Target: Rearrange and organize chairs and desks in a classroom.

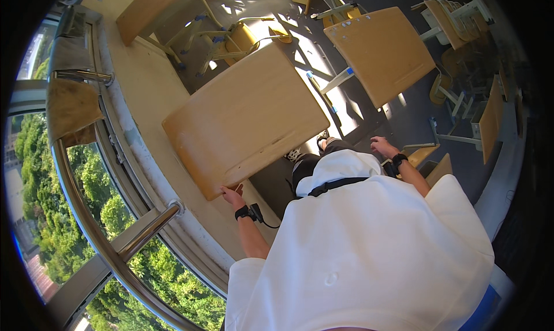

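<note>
A wooden school desk top fills the middle of the view, with its left side against the wall under the window. My left hand grips the near left corner of this desk, fingers at its edge. Over the floor to the right of the desk, my right hand is raised with its fingers loosely bent and touches nothing that I can see. Both wrists wear black bands, and a small device with a cable sits at the left one. My shoes show beside the desk's near right corner.
Another wooden desk stands to the right. Behind are a yellow wooden chair and a tilted desk. Several desks and chairs crowd the far right. Along the left run a metal rail, a brown cloth and the window.
</note>
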Available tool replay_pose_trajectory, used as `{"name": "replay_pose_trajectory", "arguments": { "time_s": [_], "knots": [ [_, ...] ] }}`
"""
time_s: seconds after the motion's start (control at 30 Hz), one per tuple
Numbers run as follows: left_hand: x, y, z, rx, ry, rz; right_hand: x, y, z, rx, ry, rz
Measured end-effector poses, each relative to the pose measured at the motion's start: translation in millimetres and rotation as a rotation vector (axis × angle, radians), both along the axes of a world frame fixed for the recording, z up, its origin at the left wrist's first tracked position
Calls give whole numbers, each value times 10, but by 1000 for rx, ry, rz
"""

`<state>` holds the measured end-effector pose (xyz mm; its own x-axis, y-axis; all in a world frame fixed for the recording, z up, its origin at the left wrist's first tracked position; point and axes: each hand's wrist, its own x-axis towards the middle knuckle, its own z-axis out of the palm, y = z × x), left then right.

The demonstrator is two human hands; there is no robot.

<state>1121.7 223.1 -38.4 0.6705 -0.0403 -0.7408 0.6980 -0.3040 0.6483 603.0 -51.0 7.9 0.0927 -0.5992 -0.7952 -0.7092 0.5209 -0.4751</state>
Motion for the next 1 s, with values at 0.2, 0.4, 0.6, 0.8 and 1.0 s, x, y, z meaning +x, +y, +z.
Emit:
{"name": "replay_pose_trajectory", "arguments": {
  "time_s": [0.2,0.4,0.6,0.8,1.0],
  "knots": [
    [-537,-227,90,-21,-51,-155,-307,326,129,-16,41,-300],
    [-968,-504,-48,35,231,-504,-454,259,-38,-72,-98,-386],
    [-1423,-1330,110,82,98,-1136,-799,57,-309,-292,-125,-395],
    [-1770,-2070,486,-62,-116,-1229,-1221,-258,18,-396,3,-258],
    [-2247,-2677,743,-167,-232,-1298,-1589,-626,103,-442,131,-101]
  ]
}}
